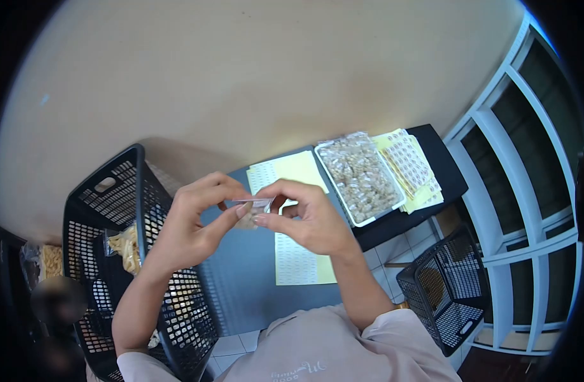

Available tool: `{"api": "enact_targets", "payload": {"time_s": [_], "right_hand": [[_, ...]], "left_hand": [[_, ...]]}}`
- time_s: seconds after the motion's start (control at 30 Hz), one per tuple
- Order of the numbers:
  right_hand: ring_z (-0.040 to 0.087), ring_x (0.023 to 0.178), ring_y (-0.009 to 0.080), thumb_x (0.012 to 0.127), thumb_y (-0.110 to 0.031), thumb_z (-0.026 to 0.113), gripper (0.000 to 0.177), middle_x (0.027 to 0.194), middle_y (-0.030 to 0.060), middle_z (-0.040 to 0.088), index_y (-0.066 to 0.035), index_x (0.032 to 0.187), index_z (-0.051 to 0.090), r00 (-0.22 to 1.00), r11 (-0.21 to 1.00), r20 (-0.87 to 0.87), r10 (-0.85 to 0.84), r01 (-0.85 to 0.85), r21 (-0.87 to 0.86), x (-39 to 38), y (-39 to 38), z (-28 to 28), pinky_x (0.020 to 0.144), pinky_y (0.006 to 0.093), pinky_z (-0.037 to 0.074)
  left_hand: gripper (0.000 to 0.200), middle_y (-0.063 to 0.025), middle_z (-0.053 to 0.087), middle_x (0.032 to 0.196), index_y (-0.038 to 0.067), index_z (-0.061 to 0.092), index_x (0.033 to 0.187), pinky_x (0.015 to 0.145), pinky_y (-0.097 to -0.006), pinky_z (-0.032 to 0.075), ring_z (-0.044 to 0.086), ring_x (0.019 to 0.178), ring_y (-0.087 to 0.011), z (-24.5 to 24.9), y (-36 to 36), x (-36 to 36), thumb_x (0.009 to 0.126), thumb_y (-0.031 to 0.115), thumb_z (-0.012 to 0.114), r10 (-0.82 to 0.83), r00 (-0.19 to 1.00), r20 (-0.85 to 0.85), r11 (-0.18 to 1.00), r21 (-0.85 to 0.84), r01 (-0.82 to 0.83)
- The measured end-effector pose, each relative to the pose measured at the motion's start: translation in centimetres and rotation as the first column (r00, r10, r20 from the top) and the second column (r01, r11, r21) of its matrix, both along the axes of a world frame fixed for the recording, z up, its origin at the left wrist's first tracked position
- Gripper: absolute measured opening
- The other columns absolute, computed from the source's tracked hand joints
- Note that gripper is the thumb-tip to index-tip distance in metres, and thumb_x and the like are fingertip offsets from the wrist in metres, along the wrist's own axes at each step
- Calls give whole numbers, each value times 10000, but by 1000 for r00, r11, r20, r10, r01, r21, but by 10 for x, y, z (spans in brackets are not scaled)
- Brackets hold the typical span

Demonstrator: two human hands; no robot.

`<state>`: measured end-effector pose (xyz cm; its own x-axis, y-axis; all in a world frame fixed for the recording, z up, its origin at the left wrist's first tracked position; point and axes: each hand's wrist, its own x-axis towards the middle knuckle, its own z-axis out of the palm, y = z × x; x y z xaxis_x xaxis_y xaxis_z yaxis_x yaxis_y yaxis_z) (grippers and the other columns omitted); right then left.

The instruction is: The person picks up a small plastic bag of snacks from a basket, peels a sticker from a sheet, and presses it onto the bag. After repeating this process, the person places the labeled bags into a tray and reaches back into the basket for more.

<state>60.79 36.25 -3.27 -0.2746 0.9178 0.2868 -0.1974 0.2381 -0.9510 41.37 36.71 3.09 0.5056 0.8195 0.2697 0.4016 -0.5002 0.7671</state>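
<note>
Both hands pinch a small clear bag (pixel 252 216) at its opening, above the grey tabletop (pixel 241 274): the left hand (pixel 206 219) closes thumb and fingertips on one side, the right hand (pixel 304 216) does likewise on the other. Pale contents show inside the bag, too blurred to identify.

Taking that bag as the clock's centre, a white-rimmed tray (pixel 338 196) lies toward 2 o'clock, heaped with small filled packets (pixel 362 175). Just beyond it, fanned yellow label sheets (pixel 413 165) rest on the black cloth (pixel 446 156). More labelled sheets lie flat at 1 o'clock (pixel 308 167) and 5 o'clock (pixel 298 261), partly covered by the right hand.

At 9 o'clock a tall black basket (pixel 141 184) stands beside the table, holding clear bags of pale yellowish pieces (pixel 127 248); its near wall rises close to the left forearm. Another black basket (pixel 454 305) sits at 4 o'clock, on the tiled floor's side.
</note>
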Motion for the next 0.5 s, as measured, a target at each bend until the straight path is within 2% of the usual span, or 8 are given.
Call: {"api": "enact_targets", "payload": {"time_s": [0.03, 0.1, 0.13, 0.2, 0.27, 0.4, 0.47, 0.5], "right_hand": [[592, 731, 95, 835, -56, 670, 151, 826, 55, 646, 18, 966, 665, 999, 1000, 50, 13, -13, -3, 0, -1, -7, 593, 233, 475], [601, 711, 99, 824, -57, 682, 144, 815, 66, 652, 16, 948, 676, 995, 1000, 101, 23, -22, -16, 5, -2, -21, 575, 233, 473], [609, 692, 102, 819, -52, 689, 128, 810, 78, 657, 14, 930, 683, 993, 1000, 114, -18, 18, 1, 9, -1, -27, 569, 232, 471], [634, 665, 110, 800, -14, 696, 153, 829, 103, 674, 20, 948, 680, 988, 996, 132, -86, 86, 10, 22, 4, -47, 524, 225, 460], [644, 653, 113, 798, 15, 686, 189, 839, 109, 681, 16, 987, 674, 963, 963, 190, -191, 221, -153, 47, 13, -65, 494, 219, 465], [661, 645, 145, 832, 10, 649, 172, 829, 128, 669, 74, 992, 645, 831, 802, 133, -541, 557, -215, 121, 46, -108, 466, 242, 513], [685, 708, 202, 850, -8, 644, 178, 888, 138, 653, 72, 1006, 613, 758, 727, 196, -622, 652, -213, 165, 64, -126, 503, 248, 520], [686, 705, 210, 850, -7, 644, 187, 881, 145, 652, 79, 1011, 605, 741, 708, 211, -637, 671, -221, 189, 76, -140, 508, 256, 531]], "left_hand": [[112, -124, 644, 883, -35, 671, 925, 681, -286, 472, 614, 795, -191, -1, 1, 0, 834, 7, 621, -10, 1000, 7, 1000, -9, 10], [122, -124, 647, 881, -34, 676, 930, 668, -292, 476, 616, 765, -197, -4, 1, 1, 831, 6, 616, -56, 989, -140, 994, 90, 69], [122, -124, 647, 881, -34, 676, 930, 668, -292, 476, 616, 765, -197, -4, -1, 3, 831, 6, 616, -62, 989, -137, 994, 83, 73], [138, -107, 646, 868, -17, 684, 947, 664, -281, 457, 594, 749, -177, -2, -4, 4, 843, 22, 603, 48, 992, -116, 998, 38, -43], [139, -107, 649, 863, -15, 686, 943, 657, -280, 453, 591, 743, -176, 2, -4, 4, 844, 31, 600, 58, 992, -113, 998, 41, -53], [145, -108, 656, 858, -11, 689, 932, 649, -293, 452, 592, 741, -182, 10, -6, 4, 839, 55, 599, 44, 993, -110, 999, 31, -41], [145, -111, 658, 862, -10, 689, 931, 655, -303, 459, 598, 750, -191, 10, -7, 2, 836, 53, 599, 11, 992, -124, 1000, 7, -10], [142, -117, 659, 863, -8, 689, 929, 662, -315, 467, 603, 767, -210, 9, -7, 1, 835, 65, 612, -52, 984, -169, 998, 28, 57]]}}
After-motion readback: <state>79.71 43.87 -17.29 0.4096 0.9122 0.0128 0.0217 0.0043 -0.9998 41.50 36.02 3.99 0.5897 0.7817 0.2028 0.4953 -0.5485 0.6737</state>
